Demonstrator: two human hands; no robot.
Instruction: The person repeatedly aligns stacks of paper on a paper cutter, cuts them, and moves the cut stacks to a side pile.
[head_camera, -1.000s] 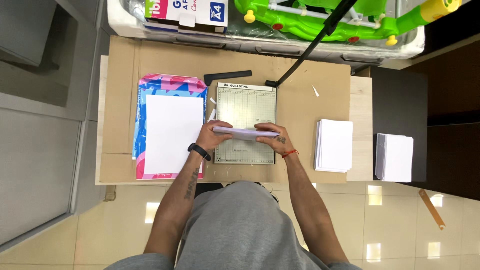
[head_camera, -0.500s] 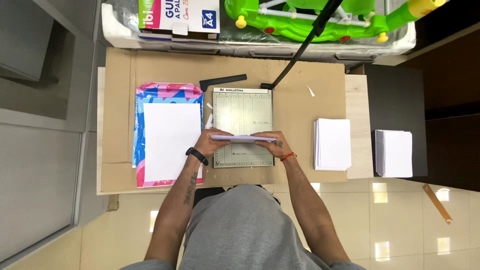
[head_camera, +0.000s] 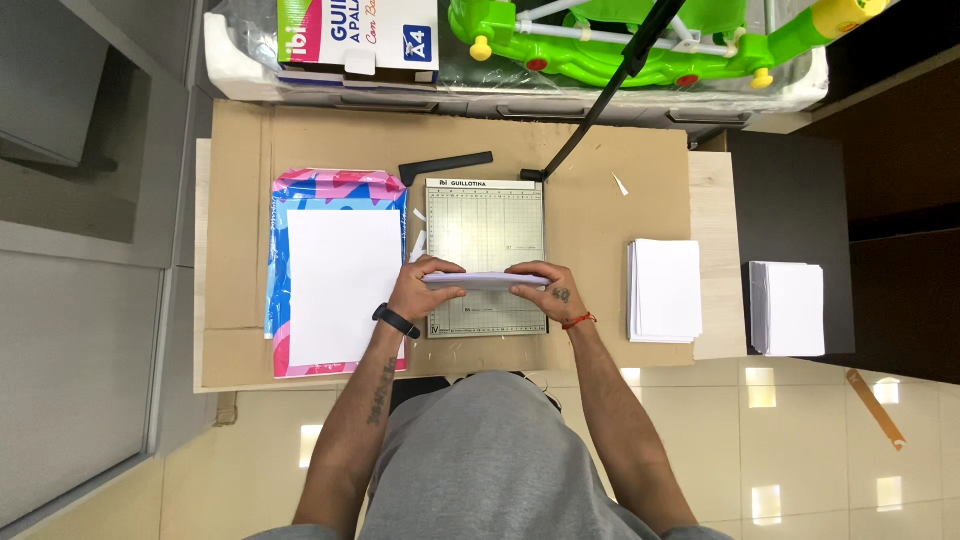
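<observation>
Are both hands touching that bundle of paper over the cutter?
Touching. The head view shows the left hand gripping one end of the paper bundle and the right hand the other, fingers wrapped over its edges.

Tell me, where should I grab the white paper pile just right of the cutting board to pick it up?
Probably grip the paper pile by its two long edges, one hand on each, coming down from above. It lies flat on the brown board, a squared-up rectangle, with bare space along its sides. Holding both sides should keep the loose sheets together.
</observation>
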